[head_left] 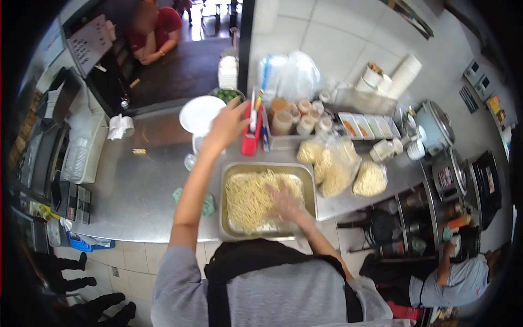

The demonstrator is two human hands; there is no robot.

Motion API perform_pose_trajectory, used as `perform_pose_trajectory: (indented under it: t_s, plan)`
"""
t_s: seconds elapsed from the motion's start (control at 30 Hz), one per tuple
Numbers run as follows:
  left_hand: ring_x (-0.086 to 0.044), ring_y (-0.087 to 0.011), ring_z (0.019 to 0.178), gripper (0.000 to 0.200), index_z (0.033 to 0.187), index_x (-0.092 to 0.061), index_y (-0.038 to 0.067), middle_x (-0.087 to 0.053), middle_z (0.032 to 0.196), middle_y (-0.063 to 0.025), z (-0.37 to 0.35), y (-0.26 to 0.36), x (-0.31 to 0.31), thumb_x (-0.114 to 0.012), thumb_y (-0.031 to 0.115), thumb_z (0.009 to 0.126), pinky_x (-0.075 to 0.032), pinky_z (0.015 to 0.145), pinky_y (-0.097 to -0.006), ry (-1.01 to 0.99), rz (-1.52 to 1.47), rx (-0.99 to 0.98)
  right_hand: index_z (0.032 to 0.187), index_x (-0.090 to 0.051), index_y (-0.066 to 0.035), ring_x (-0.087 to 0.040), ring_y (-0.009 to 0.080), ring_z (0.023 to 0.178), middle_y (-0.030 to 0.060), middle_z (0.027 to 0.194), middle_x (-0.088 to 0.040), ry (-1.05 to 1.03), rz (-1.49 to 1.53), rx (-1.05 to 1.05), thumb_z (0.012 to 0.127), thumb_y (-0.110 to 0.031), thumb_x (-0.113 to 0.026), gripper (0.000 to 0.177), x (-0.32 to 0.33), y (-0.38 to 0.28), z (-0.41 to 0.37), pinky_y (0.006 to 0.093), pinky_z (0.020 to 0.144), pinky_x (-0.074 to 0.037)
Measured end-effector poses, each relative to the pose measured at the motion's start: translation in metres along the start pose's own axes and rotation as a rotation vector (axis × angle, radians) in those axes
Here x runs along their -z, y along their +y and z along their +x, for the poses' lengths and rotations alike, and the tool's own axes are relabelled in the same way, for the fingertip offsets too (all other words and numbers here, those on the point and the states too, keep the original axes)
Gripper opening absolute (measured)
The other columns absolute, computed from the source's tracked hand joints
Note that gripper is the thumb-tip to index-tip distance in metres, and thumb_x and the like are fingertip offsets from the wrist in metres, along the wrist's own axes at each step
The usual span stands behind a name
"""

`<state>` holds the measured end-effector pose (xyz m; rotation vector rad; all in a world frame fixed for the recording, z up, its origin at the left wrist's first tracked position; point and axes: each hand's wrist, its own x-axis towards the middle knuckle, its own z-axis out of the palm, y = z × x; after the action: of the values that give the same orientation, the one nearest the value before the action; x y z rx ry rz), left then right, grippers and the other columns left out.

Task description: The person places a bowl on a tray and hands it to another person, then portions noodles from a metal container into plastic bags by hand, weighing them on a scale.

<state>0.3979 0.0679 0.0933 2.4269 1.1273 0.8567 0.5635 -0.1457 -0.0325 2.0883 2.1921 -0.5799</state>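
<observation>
A steel tray (224, 201) on the counter holds a bed of pale yellow noodles (245, 199). My right hand (286, 204), in what looks like a thin clear glove, is spread over the right part of the noodles, slightly blurred. Past the tray, my left hand (229, 126) reaches forward with its fingers stretched out beside a red holder (250, 139) with pens and other long items in it. A white round plate (200, 113) lies just left of that hand, and a bowl of chopped greens (226, 95) is beyond its fingertips.
Bags of noodles (340, 163) lie right of the tray, below sauce bottles (283, 122) and a topping tray (368, 126). A rice cooker (435, 128) stands farther right. One person (158, 27) leans at the far counter; another person (457, 280) is at lower right.
</observation>
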Motion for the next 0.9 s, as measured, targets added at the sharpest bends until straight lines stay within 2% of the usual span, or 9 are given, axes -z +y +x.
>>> perform_pose_trajectory:
  t_s: [0.07,0.17,0.37,0.43,0.5,0.6,0.7,0.77,0.9]
  plan:
    - [-0.039,-0.0414,0.123,0.058,0.132,-0.044,0.007,-0.033,0.139,-0.0255,0.075,-0.006,-0.026,-0.065,0.024,0.081,-0.034,0.102,-0.0406,0.138,-0.031,-0.208,0.144,-0.022,-0.025,-0.015,0.0419,0.136,0.0303,0.144,-0.019,0.045,-0.047,0.049,0.064,-0.042,-0.076,0.098,-0.022,0.000,0.013,0.0509,0.108,-0.023]
    - [-0.041,-0.0453,0.117,0.058,0.134,-0.038,0.010,-0.029,0.141,-0.0227,0.172,-0.007,-0.062,-0.060,0.026,0.084,-0.039,0.097,-0.0471,0.208,0.010,-0.214,0.144,-0.022,-0.026,-0.014,0.0386,0.137,0.0269,0.144,-0.022,0.021,-0.027,0.205,0.065,-0.030,-0.077,0.097,-0.028,0.010,0.019,0.0502,0.111,-0.017]
    - [-0.041,-0.0385,0.120,0.053,0.137,-0.033,0.018,-0.030,0.144,-0.0083,0.261,-0.026,-0.101,-0.050,0.015,0.087,-0.036,0.097,-0.0563,0.155,0.131,0.128,0.144,-0.022,-0.029,-0.013,0.0350,0.138,0.0172,0.147,-0.023,0.007,-0.062,0.290,0.067,-0.022,-0.076,0.094,-0.028,0.019,0.025,0.0503,0.112,-0.015]
    - [-0.042,-0.0369,0.119,0.045,0.130,-0.045,0.018,-0.039,0.138,-0.0078,0.272,-0.037,-0.117,-0.051,0.016,0.086,-0.039,0.095,-0.0542,0.154,0.087,0.204,0.144,-0.018,-0.034,-0.018,0.0368,0.137,0.0166,0.149,-0.019,0.054,-0.082,0.250,0.068,-0.019,-0.074,0.095,-0.045,0.024,0.025,0.0490,0.109,-0.023]
    - [-0.047,-0.0352,0.114,0.028,0.112,-0.061,0.011,-0.052,0.122,-0.0081,0.274,-0.037,-0.116,-0.052,0.018,0.085,-0.045,0.089,-0.0509,0.059,0.200,0.198,0.143,-0.016,-0.039,-0.022,0.0401,0.135,0.0170,0.150,-0.014,0.042,-0.094,0.180,0.068,-0.018,-0.073,0.096,-0.040,0.021,0.028,0.0482,0.106,-0.031]
    - [-0.056,-0.0338,0.101,0.018,0.086,-0.068,0.003,-0.064,0.097,-0.0087,0.291,-0.034,-0.114,-0.056,0.015,0.083,-0.051,0.078,-0.0429,0.279,0.132,0.232,0.142,-0.012,-0.044,-0.029,0.0483,0.129,0.0164,0.151,-0.008,-0.053,-0.105,0.034,0.069,-0.020,-0.073,0.098,-0.010,-0.002,0.015,0.0461,0.096,-0.044]
    - [-0.059,-0.0350,0.092,0.013,0.085,-0.068,0.003,-0.065,0.094,-0.0144,0.315,-0.031,-0.102,-0.061,0.012,0.079,-0.051,0.077,-0.0415,0.329,-0.082,0.200,0.142,-0.013,-0.045,-0.013,0.0474,0.135,0.0164,0.152,-0.005,-0.183,-0.010,-0.019,0.072,-0.026,-0.073,0.093,0.005,-0.008,0.014,0.0516,0.103,-0.033]
    - [-0.061,-0.0361,0.081,0.011,0.084,-0.068,0.003,-0.064,0.092,-0.0196,0.318,-0.008,-0.068,-0.065,0.009,0.076,-0.049,0.077,-0.0416,0.345,-0.220,0.136,0.142,-0.014,-0.044,-0.022,0.0474,0.132,0.0150,0.152,-0.007,-0.098,-0.056,-0.007,0.069,-0.025,-0.075,0.097,-0.002,-0.006,0.014,0.0488,0.098,-0.040]
    - [-0.061,-0.0360,0.078,0.014,0.077,-0.064,0.002,-0.063,0.083,-0.0187,0.342,0.026,-0.014,-0.061,0.014,0.082,-0.047,0.070,-0.0445,0.726,-0.303,-0.198,0.142,-0.015,-0.043,-0.027,0.0478,0.130,0.0156,0.151,-0.011,-0.054,-0.095,0.000,0.064,-0.028,-0.078,0.102,-0.009,-0.004,0.016,0.0481,0.095,-0.044]
